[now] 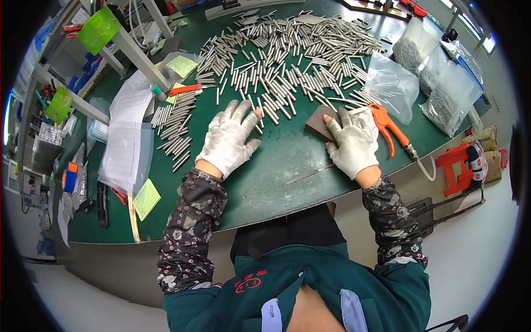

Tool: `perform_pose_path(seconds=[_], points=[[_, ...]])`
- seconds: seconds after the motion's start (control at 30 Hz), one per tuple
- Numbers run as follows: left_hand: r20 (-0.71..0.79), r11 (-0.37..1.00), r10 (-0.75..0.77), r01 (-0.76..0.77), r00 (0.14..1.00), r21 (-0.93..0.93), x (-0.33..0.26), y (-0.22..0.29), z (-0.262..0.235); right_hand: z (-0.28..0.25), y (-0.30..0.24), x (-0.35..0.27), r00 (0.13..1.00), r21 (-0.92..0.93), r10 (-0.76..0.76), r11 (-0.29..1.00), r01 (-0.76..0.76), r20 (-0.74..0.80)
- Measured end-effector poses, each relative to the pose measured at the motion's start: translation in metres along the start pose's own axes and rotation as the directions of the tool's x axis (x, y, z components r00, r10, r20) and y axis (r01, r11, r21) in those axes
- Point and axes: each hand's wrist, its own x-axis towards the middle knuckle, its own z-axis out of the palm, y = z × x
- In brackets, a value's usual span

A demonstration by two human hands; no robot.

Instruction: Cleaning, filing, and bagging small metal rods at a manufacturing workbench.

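My left hand (228,138), in a whitish work glove worn grey at the fingers, lies palm down on the green table with its fingers spread. Its fingertips reach the near edge of a large heap of short metal pins (271,88); I see no pin lifted. My right hand (354,145), gloved alike, is closed over the right end of a dark brown rectangular block (319,124), thumb along the near side and fingers on top. Part of the block is hidden under them. An orange air blow gun (387,126) lies just right of that hand.
Rows of pins (178,127) and paper sheets (128,138) lie left, near a red-handled cutter (185,89). A thin metal strip (310,175) lies between my arms. Clear plastic bags (451,99) of pins stand right. An orange stool (456,169) is beyond the table edge.
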Motion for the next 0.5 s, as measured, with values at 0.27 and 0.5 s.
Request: perform_pose_path(seconds=[0.27, 0.5], points=[[0.015, 0.972, -0.234, 0.234, 0.972, -0.024, 0.037, 0.012, 0.04, 0.013, 0.029, 0.008, 0.978, -0.088, 0.2, 0.975, -0.204, -0.056], [-0.015, 0.988, -0.149, 0.148, 0.989, -0.05, 0.036, 0.014, 0.044, -0.027, -0.017, -0.01, 0.984, 0.172, -0.11, 0.976, 0.133, -0.14]])
